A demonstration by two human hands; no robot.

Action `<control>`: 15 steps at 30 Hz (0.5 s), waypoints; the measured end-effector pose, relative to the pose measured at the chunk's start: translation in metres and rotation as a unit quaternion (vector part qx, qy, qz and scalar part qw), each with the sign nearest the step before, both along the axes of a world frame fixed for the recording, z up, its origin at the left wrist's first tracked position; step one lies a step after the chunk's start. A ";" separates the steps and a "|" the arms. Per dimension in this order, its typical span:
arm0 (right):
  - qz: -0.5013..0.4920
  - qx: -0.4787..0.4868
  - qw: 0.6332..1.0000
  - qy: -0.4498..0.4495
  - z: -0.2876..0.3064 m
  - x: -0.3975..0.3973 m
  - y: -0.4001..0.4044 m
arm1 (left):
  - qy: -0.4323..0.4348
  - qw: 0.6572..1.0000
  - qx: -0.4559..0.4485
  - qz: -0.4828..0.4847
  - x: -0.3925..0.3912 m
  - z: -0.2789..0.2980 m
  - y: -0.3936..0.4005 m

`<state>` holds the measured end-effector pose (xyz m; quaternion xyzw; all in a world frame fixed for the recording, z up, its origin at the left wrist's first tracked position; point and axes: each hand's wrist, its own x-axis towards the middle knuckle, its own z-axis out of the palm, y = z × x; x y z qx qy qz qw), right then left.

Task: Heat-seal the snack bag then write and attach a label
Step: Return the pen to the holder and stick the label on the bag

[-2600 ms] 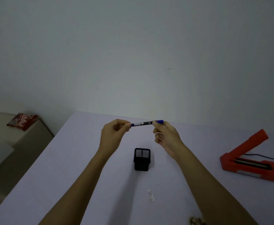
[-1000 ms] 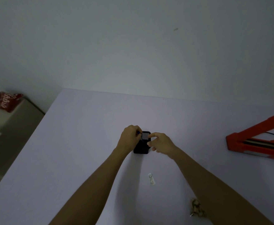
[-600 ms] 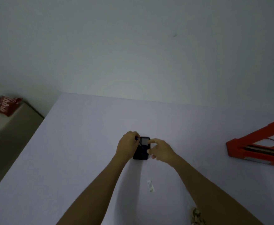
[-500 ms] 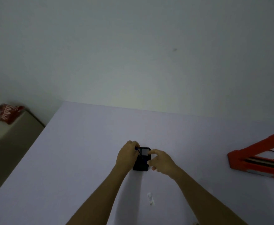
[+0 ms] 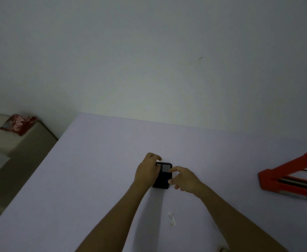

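A black mesh pen holder [image 5: 163, 179] stands on the lilac table [image 5: 98, 179]. My left hand [image 5: 146, 172] is against its left side, fingers curled over the far left corner of the rim. My right hand [image 5: 184, 179] pinches the holder's right rim with thumb and forefinger. The blue pen is out of sight, and I cannot tell whether my left fingers still hold it. A small white label [image 5: 172, 218] lies on the table nearer to me, between my forearms. The red snack bag [image 5: 18, 122] lies on a beige surface far to the left, off the table.
A red heat sealer [image 5: 293, 176] sits at the table's right edge with its arm raised and a black cord behind it. A small tan object [image 5: 224, 250] shows at the bottom edge. A plain wall stands behind the table.
Both hands brought the blue pen down from mid-air to the pen holder. The left hand lowered the pen into it, and the pen no longer shows. The right hand stays on the rim.
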<state>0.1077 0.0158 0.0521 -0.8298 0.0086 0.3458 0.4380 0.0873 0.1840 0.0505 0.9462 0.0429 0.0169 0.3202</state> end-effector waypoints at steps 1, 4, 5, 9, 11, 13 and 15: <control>0.007 0.001 1.000 -0.008 0.003 -0.002 0.000 | -0.007 1.000 0.000 -0.002 -0.002 0.003 -0.001; 0.035 0.000 0.999 -0.015 0.011 -0.011 -0.002 | -0.030 1.000 0.008 -0.007 -0.016 0.007 -0.006; 0.050 -0.003 0.999 -0.009 0.011 -0.014 -0.003 | -0.038 0.999 0.008 -0.007 -0.021 0.006 -0.007; 0.145 -0.054 0.988 0.018 -0.008 -0.029 -0.014 | -0.070 0.998 -0.002 -0.008 -0.048 -0.009 -0.013; 0.156 -0.063 0.986 0.007 -0.025 -0.035 -0.021 | -0.076 0.997 -0.013 -0.003 -0.061 -0.019 -0.016; 0.157 -0.064 0.985 -0.032 -0.042 -0.043 -0.025 | -0.072 0.997 -0.022 0.007 -0.075 -0.031 -0.017; 0.165 -0.071 0.982 -0.066 -0.059 -0.054 -0.027 | -0.051 0.998 -0.026 0.011 -0.089 -0.046 -0.017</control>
